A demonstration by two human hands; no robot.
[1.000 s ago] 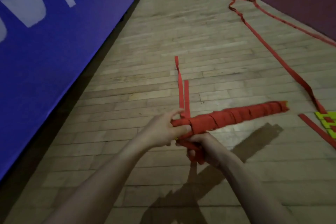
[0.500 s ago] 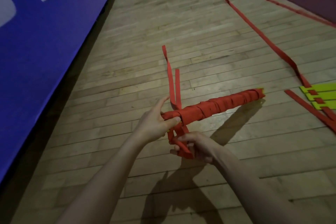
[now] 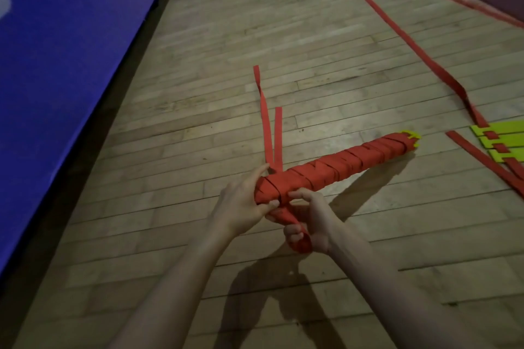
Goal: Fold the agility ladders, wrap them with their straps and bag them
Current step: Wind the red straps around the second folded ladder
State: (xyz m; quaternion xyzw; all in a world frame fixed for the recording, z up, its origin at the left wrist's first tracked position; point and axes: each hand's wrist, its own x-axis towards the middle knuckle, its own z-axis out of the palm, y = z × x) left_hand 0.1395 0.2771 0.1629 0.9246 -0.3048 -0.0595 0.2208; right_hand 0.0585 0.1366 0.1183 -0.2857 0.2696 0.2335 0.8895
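My fingers (image 3: 272,202) clamp the wrapped ladder bundle (image 3: 334,168) above the wooden floor (image 3: 326,45).

My left hand (image 3: 243,201) curls round the bundle's near end; my right hand (image 3: 307,224) pinches the loose red strap (image 3: 293,231). A second ladder (image 3: 499,142) lies unfolded, well apart.

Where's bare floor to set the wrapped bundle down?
Bare wooden floor lies between the blue padded wall and the red strap-wrapped ladder bundle, and below the hands. It is crowded right: yellow ladder rungs and loose red straps.
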